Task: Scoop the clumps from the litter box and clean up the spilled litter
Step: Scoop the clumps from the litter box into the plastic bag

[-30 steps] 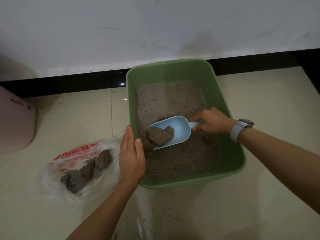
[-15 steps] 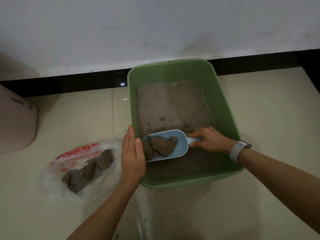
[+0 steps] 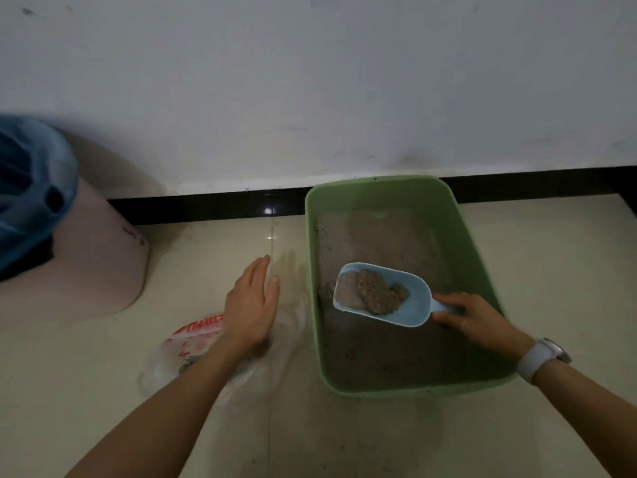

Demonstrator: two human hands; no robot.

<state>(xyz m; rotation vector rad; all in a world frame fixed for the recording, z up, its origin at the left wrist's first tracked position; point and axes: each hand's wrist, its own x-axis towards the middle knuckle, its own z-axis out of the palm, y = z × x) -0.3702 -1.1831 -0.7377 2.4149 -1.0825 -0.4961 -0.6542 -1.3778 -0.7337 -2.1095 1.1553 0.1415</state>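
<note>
A green litter box full of grey litter stands on the tiled floor by the wall. My right hand grips the handle of a light blue scoop, which hovers over the litter with grey clumps in its bowl. My left hand is flat with straight fingers, off the box rim, above a clear plastic bag with red print. The bag lies left of the box and holds darker clumps, mostly hidden by my forearm.
A pink bin with a blue liner bag stands at the far left. A black skirting board runs along the white wall. Specks of spilled litter dot the floor in front of the box.
My left hand has let go of the box rim and moved left over the bag. The scoop has lifted with the clumps. The view has shifted, bringing the pink bin further in.
</note>
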